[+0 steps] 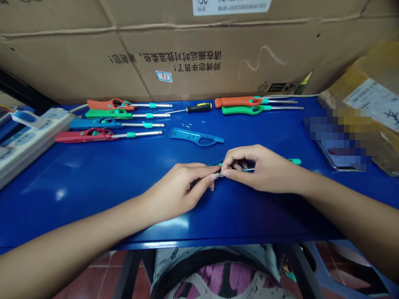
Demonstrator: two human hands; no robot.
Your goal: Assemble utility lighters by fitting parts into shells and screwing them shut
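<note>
My left hand (pixel 181 185) is closed in a pinch near the middle of the table's front half. Opposite it, my right hand (pixel 260 168) pinches too, and the fingertips of both meet at a small greyish part (pixel 220 175) whose kind I cannot make out. Behind the fingers lies a partly hidden lighter piece with a metal tube (pixel 248 169); a teal tip (pixel 294 161) sticks out past my right hand. A blue lighter shell half (pixel 196 136), lying open, rests just beyond, beside several tiny white bits (pixel 187 125).
Several long-nosed lighters, including a red one (pixel 84 136), lie in a row on the left. Orange (pixel 238 101) and green (pixel 241 110) ones lie back right. A screwdriver (pixel 199 107) sits between. Power strip (pixel 34 135) left; phone (pixel 338 143) and taped package (pixel 368 95) right; cardboard box (pixel 174 41) behind.
</note>
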